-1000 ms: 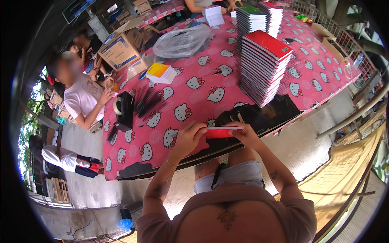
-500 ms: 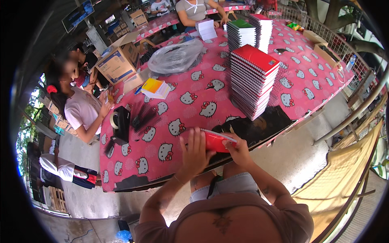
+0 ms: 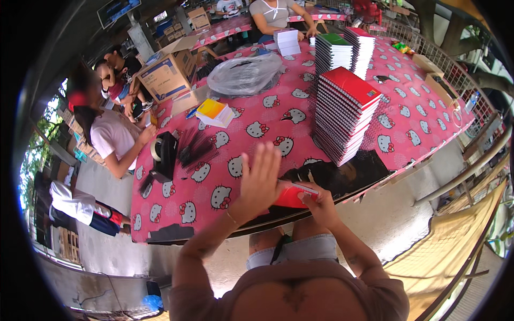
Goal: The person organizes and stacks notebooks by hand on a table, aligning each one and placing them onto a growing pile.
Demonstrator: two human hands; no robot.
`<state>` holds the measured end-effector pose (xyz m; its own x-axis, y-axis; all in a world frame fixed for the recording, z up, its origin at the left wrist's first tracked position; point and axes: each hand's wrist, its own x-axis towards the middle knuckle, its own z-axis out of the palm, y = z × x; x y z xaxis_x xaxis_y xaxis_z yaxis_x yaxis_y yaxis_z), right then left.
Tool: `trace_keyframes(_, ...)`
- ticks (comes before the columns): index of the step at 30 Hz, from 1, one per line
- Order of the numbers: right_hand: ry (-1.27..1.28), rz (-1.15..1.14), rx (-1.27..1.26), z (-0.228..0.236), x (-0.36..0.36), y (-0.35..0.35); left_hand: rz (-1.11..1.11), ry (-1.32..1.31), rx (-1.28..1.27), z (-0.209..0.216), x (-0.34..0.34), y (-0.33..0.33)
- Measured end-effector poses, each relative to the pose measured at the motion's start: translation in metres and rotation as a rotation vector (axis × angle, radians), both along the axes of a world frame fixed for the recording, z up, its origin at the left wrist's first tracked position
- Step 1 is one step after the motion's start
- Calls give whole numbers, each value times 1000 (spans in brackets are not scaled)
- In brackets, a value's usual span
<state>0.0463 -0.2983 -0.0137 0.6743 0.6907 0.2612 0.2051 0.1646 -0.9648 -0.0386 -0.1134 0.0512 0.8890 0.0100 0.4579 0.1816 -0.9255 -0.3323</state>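
Note:
A small red notebook (image 3: pixel 290 196) is at the table's near edge, tilted, with its far long side raised. My right hand (image 3: pixel 322 207) grips its right end, thumb on top of the cover. My left hand (image 3: pixel 259 184) is flat with fingers stretched out, just beside the notebook's left end; the palm hides part of that end, and I cannot tell if they touch. Beyond my hands stands a tall stack of red spiral notebooks (image 3: pixel 345 120), next to a dark bare patch (image 3: pixel 369 170) of the tabletop.
The pink patterned table (image 3: pixel 257 147) also holds a tape dispenser (image 3: pixel 163 155), black binding coils (image 3: pixel 194 152), yellow-topped pads (image 3: pixel 214 112), a clear plastic bag (image 3: pixel 245 75), a cardboard box (image 3: pixel 166 77) and green-covered notebooks (image 3: pixel 333 51). Several people are around the table's left and far sides.
My left hand has lifted off the red notebook's cover and its fingers now point up and away. My right hand still holds the notebook. The view has shifted slightly.

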Motion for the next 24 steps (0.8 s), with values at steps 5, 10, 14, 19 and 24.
trace_keyframes(5, 60, 53, -5, 9, 3, -1, -234, -13, -61, -54, -32, -15)
trace_keyframes(10, 247, 21, 33, 26, 2, -8, -294, 18, -78, -58, -31, -22)
trace_keyframes(14, 206, 123, -6, 11, 0, -3, -115, -59, -61, -6, 6, -3)
trace_keyframes(19, 154, 75, 107, 9, 6, -5, -510, 60, -167, -80, -31, -31)
trace_keyframes(24, 55, 92, -18, -9, 10, 6, -124, -59, -69, -13, 19, -9)
